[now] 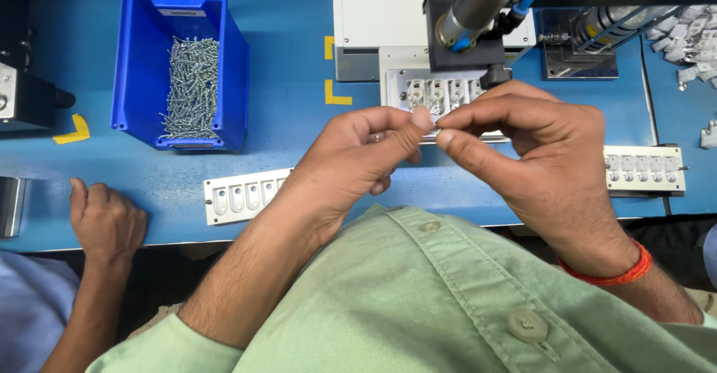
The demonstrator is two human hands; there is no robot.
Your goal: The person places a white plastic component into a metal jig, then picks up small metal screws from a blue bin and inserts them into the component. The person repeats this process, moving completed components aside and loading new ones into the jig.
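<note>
My left hand [351,160] and my right hand [534,145] meet fingertip to fingertip above the blue workbench. Between their thumbs and forefingers they pinch a small silvery screw [432,127], mostly hidden by the fingers. Right behind the hands lies a white fixture plate [441,93] with several socket parts, under a grey pneumatic screwdriver head [474,7]. A white plastic strip [243,194] with several slots lies under my left forearm. Another white strip [646,170] lies to the right of my right hand.
A blue bin [134,67] holding several silver screws stands at the back left. Another person's hand [104,220] rests on the bench edge at the left. Loose white parts [691,33] pile at the far right. A metal cylinder [9,205] sits at the left edge.
</note>
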